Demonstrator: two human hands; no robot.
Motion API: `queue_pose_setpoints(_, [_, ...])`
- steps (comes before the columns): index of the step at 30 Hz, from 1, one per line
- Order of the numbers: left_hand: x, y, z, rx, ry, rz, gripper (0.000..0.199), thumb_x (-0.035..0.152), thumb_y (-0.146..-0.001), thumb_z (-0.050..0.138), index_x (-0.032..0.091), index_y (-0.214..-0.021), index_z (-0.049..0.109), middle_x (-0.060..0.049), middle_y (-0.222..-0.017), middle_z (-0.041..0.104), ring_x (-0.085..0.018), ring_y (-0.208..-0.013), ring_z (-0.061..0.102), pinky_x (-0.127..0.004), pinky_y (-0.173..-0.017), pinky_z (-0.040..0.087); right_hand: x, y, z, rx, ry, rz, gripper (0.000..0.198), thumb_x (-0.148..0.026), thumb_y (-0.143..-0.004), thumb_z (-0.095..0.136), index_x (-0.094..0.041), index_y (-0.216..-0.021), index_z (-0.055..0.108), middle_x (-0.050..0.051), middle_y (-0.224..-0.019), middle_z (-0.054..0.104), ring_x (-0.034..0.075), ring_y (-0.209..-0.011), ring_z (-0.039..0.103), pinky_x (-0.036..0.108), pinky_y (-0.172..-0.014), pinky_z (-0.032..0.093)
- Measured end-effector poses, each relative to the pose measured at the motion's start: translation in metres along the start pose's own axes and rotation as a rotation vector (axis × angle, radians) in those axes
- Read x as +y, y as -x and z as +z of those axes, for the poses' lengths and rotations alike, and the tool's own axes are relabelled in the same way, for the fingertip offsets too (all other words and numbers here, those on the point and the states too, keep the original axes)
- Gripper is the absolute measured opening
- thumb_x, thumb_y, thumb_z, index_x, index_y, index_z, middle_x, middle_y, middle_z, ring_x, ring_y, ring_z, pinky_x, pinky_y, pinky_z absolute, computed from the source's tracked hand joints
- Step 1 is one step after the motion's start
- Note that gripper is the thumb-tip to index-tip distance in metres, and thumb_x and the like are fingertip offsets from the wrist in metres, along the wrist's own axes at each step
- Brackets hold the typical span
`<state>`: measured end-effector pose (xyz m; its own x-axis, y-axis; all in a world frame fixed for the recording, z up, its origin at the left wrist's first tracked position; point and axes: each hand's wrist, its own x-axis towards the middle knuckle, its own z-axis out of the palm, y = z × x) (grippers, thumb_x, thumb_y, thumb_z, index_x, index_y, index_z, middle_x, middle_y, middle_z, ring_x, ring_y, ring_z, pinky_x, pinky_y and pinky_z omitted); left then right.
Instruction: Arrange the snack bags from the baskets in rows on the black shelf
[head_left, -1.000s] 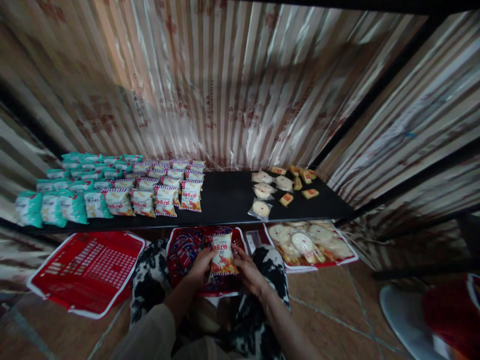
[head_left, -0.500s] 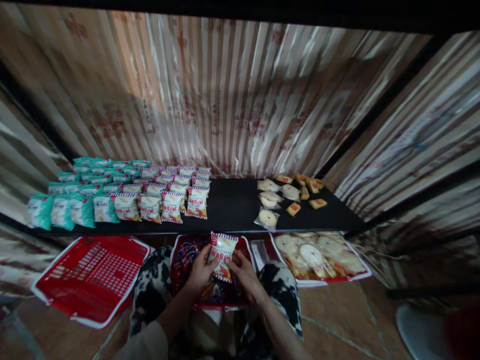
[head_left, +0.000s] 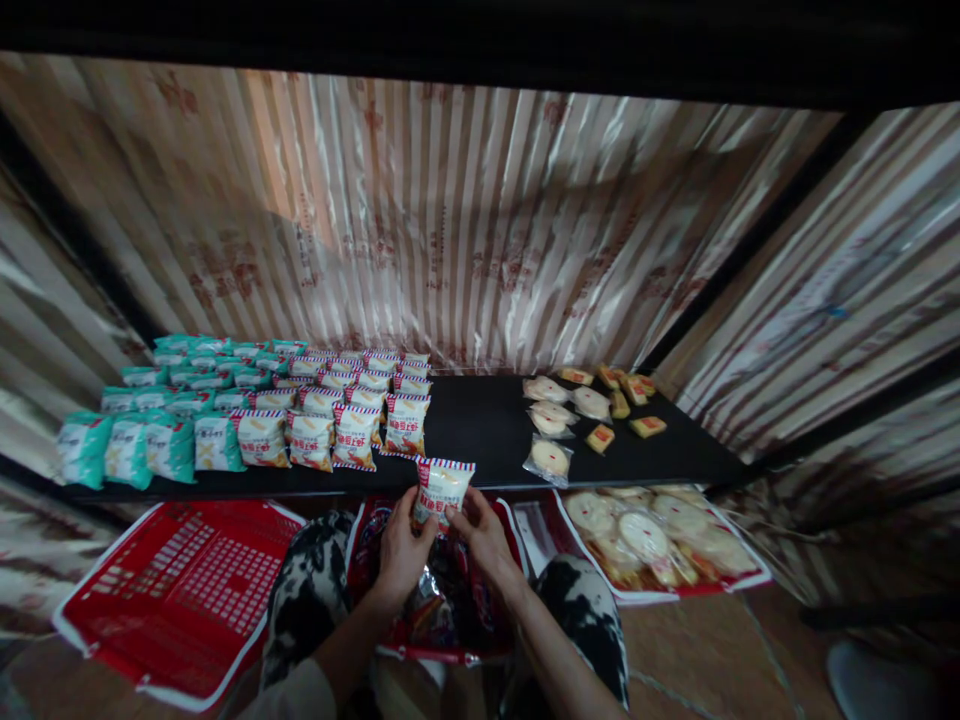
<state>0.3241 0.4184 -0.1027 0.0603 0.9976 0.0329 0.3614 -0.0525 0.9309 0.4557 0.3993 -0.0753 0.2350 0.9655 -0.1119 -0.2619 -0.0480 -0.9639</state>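
Between my two hands is a white and red snack bag (head_left: 442, 488) with a striped top edge, held upright just in front of the black shelf (head_left: 480, 420). My left hand (head_left: 405, 540) grips its left side and my right hand (head_left: 480, 535) its right side, fingers closed on it. Beneath them, a red basket (head_left: 469, 655) between my knees holds dark, shiny packets. On the shelf, matching white and red bags (head_left: 355, 435) stand in rows, with teal and white bags (head_left: 171, 447) in rows to their left.
Wrapped round white cakes (head_left: 550, 457) and small yellow packets (head_left: 648, 426) lie on the shelf's right part. A red basket (head_left: 195, 580) sits at lower left; another basket (head_left: 667, 596), full of wrapped cakes, at lower right. Black posts and striped plastic sheeting (head_left: 450, 220) enclose the shelf.
The snack bag has come up closer to the shelf's front edge, with both hands still on it. My view has tilted up slightly, so the shelf appears lower.
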Motion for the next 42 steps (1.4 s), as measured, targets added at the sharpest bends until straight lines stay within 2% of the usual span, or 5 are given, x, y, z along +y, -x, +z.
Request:
queue_pose_setpoints(7, [-0.003,-0.021,-0.021,0.059,-0.108,0.057,0.045,0.020,-0.076,0.048,0.014,-0.121,0.051,-0.012,-0.123,0.058,-0.021,-0.114,0.054,-0.038,-0.100,0.041,0.008,-0.029,0.019,0.046,-0.010,0.000,0.050,-0.044,-0.060,0.075,-0.021,-0.102,0.058,0.006,-0.095,0.071,0.024,-0.088,0.067,0.039,-0.081,0.052])
queue_pose_setpoints(14, [-0.027,-0.038,-0.034,0.077,-0.099,0.133,0.045,0.015,-0.077,0.045,0.016,-0.121,0.051,-0.011,-0.125,0.057,-0.021,-0.115,0.054,-0.038,-0.095,0.048,0.007,-0.057,0.041,0.063,0.002,0.008,0.057,-0.045,-0.059,0.076,-0.020,-0.107,0.057,0.008,-0.099,0.070,0.027,-0.089,0.066,0.041,-0.077,0.054])
queue_pose_setpoints(23, [-0.047,-0.045,-0.041,0.116,-0.222,0.301,0.045,0.010,-0.080,0.039,0.015,-0.123,0.050,-0.012,-0.136,0.047,-0.021,-0.127,0.043,-0.040,-0.101,0.044,0.016,-0.089,0.058,0.046,0.169,-0.182,0.054,-0.042,-0.067,0.070,-0.021,-0.114,0.058,0.007,-0.112,0.067,0.026,-0.104,0.061,0.043,-0.093,0.047])
queue_pose_setpoints(31, [-0.035,-0.051,-0.054,0.045,-0.417,0.479,0.051,0.004,-0.077,0.036,0.019,-0.123,0.052,-0.007,-0.133,0.050,-0.019,-0.123,0.045,-0.040,-0.103,0.042,0.031,-0.105,0.062,0.104,0.286,-0.164,0.061,-0.042,-0.065,0.071,-0.022,-0.121,0.056,0.006,-0.116,0.064,0.027,-0.111,0.056,0.043,-0.096,0.045])
queue_pose_setpoints(42, [-0.036,-0.076,-0.037,0.265,-0.639,0.791,0.052,0.005,-0.079,0.040,0.021,-0.128,0.050,-0.009,-0.122,0.056,-0.021,-0.117,0.046,-0.035,-0.097,0.044,0.026,-0.103,0.054,0.068,0.474,-0.252,0.050,-0.038,-0.072,0.066,-0.023,-0.119,0.058,0.007,-0.119,0.061,0.025,-0.112,0.054,0.041,-0.102,0.039])
